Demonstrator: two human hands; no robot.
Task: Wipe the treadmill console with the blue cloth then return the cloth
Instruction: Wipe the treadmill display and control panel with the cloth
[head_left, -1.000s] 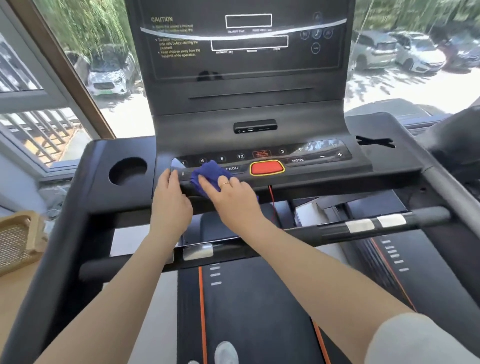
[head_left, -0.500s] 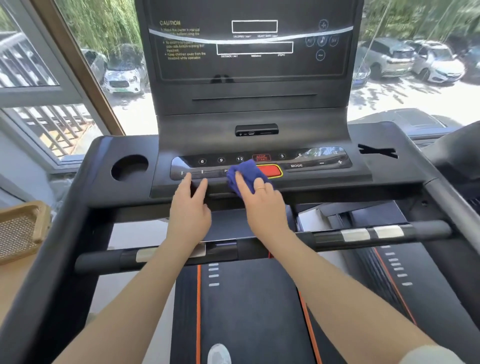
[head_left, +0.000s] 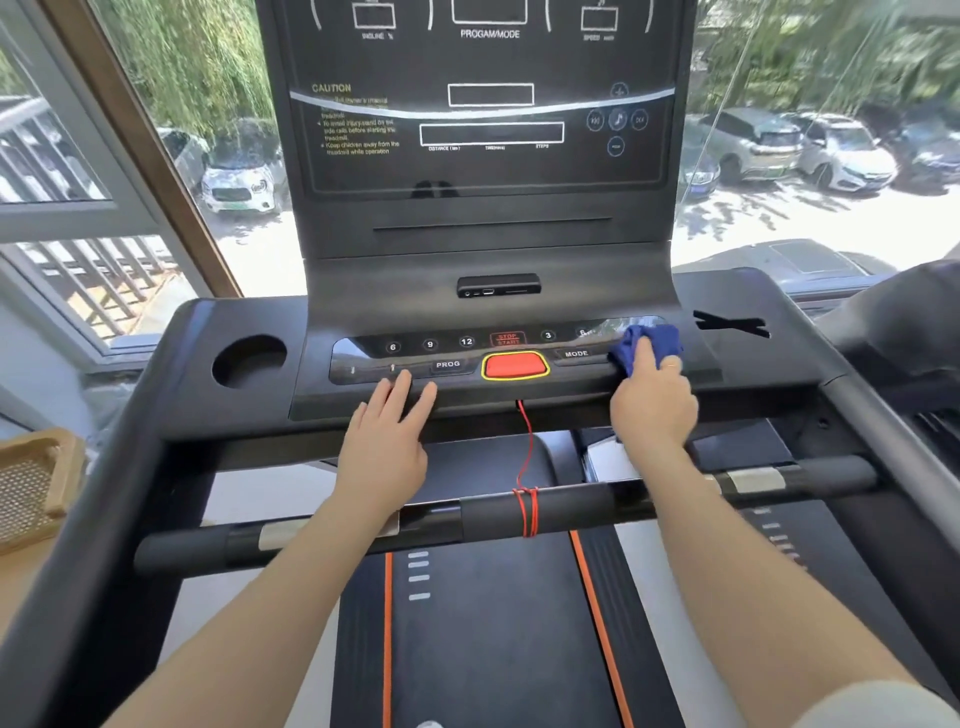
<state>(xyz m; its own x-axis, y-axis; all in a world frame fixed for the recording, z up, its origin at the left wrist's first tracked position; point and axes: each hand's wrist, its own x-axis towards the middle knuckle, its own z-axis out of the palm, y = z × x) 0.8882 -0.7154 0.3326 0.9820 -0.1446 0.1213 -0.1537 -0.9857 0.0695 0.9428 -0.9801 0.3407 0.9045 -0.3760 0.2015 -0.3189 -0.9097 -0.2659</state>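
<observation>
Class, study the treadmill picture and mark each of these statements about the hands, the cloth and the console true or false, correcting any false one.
1. The right hand presses the crumpled blue cloth on the right end of the glossy black button strip. True.
2. The left hand holds the cloth. False: it rests flat on the console edge, below the PROG label.
3. The cloth covers the red oval button. False: the button is uncovered, left of the cloth.
4. A thin red cord runs down to the black handlebar. True.
</observation>
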